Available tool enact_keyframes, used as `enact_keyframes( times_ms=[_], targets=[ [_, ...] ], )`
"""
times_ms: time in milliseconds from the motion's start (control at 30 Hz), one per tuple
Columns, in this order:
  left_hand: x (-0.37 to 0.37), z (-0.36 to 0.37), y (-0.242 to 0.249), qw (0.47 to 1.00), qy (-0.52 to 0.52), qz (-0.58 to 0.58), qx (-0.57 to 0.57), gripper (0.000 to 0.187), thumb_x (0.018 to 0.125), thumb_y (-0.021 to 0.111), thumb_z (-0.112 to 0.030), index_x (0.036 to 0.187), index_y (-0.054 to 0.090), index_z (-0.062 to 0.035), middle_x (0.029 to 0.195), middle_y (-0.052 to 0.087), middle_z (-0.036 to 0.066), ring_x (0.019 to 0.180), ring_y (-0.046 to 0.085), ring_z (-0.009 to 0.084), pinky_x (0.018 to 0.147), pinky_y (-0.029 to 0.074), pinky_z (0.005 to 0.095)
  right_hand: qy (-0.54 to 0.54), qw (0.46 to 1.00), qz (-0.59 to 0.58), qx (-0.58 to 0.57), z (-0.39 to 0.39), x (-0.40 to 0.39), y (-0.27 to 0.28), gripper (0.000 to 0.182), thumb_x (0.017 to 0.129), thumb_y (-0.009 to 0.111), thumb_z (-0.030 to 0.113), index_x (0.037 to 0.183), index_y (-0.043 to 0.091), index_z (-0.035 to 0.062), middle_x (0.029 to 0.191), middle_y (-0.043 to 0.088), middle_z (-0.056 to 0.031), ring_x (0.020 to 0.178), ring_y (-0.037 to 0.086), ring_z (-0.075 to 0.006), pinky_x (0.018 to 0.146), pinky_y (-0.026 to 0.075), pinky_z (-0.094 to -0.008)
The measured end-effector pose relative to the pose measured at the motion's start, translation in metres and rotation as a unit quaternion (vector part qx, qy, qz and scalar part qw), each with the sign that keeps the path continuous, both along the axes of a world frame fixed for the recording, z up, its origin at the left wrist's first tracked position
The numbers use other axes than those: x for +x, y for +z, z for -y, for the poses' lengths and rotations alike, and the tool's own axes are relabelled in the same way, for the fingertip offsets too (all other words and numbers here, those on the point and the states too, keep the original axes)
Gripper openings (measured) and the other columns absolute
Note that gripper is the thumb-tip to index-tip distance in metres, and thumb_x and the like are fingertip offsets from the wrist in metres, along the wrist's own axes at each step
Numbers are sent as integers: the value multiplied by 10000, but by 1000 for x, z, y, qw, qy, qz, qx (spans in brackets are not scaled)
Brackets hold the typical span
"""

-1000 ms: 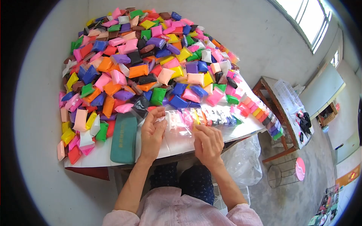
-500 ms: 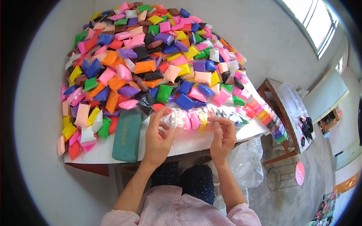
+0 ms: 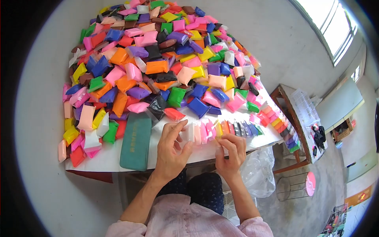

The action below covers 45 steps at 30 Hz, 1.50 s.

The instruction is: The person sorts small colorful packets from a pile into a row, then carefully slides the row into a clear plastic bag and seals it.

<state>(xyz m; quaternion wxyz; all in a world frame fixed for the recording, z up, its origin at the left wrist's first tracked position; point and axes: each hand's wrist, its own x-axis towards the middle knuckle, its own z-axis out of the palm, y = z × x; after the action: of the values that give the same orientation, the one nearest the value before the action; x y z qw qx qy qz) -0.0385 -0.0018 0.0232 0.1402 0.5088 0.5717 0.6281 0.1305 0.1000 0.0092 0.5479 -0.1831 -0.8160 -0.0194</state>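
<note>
A row of small coloured packets (image 3: 226,128) lies side by side on the white table top (image 3: 189,157), running from white through pink, yellow, orange and black to blue and green. At its white end is my left hand (image 3: 171,149), thumb and fingers apart, with nothing visible between them. My right hand (image 3: 230,155) is at the near side of the row, its fingers curled in and the thumb close to the fingertips. Whatever that pinch holds, if anything, is too small to make out. Close by my left hand lies a green case (image 3: 136,142).
A big heap of coloured packets (image 3: 158,67) covers the back and left of the table. More packets (image 3: 276,124) stand in stacked rows at its right end. Beneath the edge hangs a clear plastic bag (image 3: 258,172). Farther right are a side table (image 3: 290,118) and a wire stool (image 3: 294,185).
Both hands have drawn slightly toward me, and the left fingers have opened wider. The row, hazy under shiny clear plastic before, now shows distinctly. The view has shifted a little.
</note>
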Motion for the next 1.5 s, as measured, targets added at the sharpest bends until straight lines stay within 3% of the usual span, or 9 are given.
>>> enact_keyframes(
  times_ms=[567, 667, 767, 867, 967, 1133, 1333, 1433, 1500],
  targets=[
    [-3, 2, -7, 998, -39, -14, 45, 130, 831, 683, -65, 956, 649, -55, 1225, 587, 97, 810, 553, 139, 681, 447, 267, 32, 999, -14, -14, 4, 12, -11, 156, 771, 608, 26, 915, 550, 30, 1088, 675, -173, 902, 600, -329, 847, 459, -422],
    [-4, 1, -11, 994, -35, -66, 74, 125, 822, 682, -53, 942, 648, -49, 1205, 598, 108, 844, 572, 152, 681, 451, 272, 39, 998, -30, -24, 4, 12, -11, 116, 807, 589, 45, 912, 541, 30, 1081, 676, -176, 891, 598, -326, 841, 458, -421],
    [-2, 3, -7, 995, -34, -74, 63, 114, 826, 689, -52, 929, 642, -46, 1175, 596, 139, 960, 605, 276, 823, 503, 362, 38, 998, -35, -25, 4, 12, -11, 98, 832, 571, 59, 916, 531, 26, 1076, 674, -183, 876, 592, -323, 836, 456, -418],
    [-6, 1, -12, 990, -38, -101, 86, 96, 848, 651, -56, 941, 637, -35, 1183, 606, 115, 838, 573, 165, 682, 456, 276, 47, 997, -53, -34, 2, 11, -12, 96, 849, 557, 73, 922, 516, 24, 1073, 671, -195, 868, 586, -319, 832, 453, -416],
    [-3, -4, -7, 997, -41, -6, 64, 75, 879, 627, -73, 943, 633, -34, 1110, 626, 96, 800, 561, 162, 667, 453, 282, 60, 994, -79, -52, 1, 9, -13, 96, 864, 545, 90, 921, 502, 26, 1074, 667, -204, 878, 582, -314, 827, 450, -413],
    [-9, -14, 17, 996, -21, -81, -28, 134, 884, 672, -135, 969, 643, -36, 984, 635, 67, 727, 539, 173, 650, 454, 301, 81, 982, -127, -115, 3, 3, -5, 88, 891, 526, 82, 939, 501, 12, 1060, 666, -210, 906, 580, -306, 826, 447, -393],
    [-18, -28, 40, 977, -58, -167, -116, 290, 855, 715, -251, 1048, 694, -35, 936, 657, 88, 727, 575, 208, 688, 478, 341, 76, 940, -185, -277, 2, -2, 1, 158, 960, 483, 66, 1081, 548, -11, 1138, 638, -170, 1122, 586, -239, 1008, 429, -378],
    [-22, -38, 44, 970, -76, -171, -157, 290, 844, 712, -262, 1010, 716, -24, 911, 679, 104, 765, 615, 218, 710, 486, 350, 95, 946, -215, -224, -6, -13, 7, 96, 929, 489, 19, 999, 547, -10, 1128, 633, -188, 1005, 607, -244, 891, 470, -370],
    [-23, -45, 43, 968, -75, -177, -162, 270, 838, 705, -248, 970, 722, -12, 886, 691, 117, 782, 639, 227, 716, 490, 354, 108, 953, -195, -207, -13, -12, 2, 155, 952, 489, 55, 1082, 553, -1, 1153, 632, -159, 1061, 607, -230, 966, 451, -366]
  ],
)
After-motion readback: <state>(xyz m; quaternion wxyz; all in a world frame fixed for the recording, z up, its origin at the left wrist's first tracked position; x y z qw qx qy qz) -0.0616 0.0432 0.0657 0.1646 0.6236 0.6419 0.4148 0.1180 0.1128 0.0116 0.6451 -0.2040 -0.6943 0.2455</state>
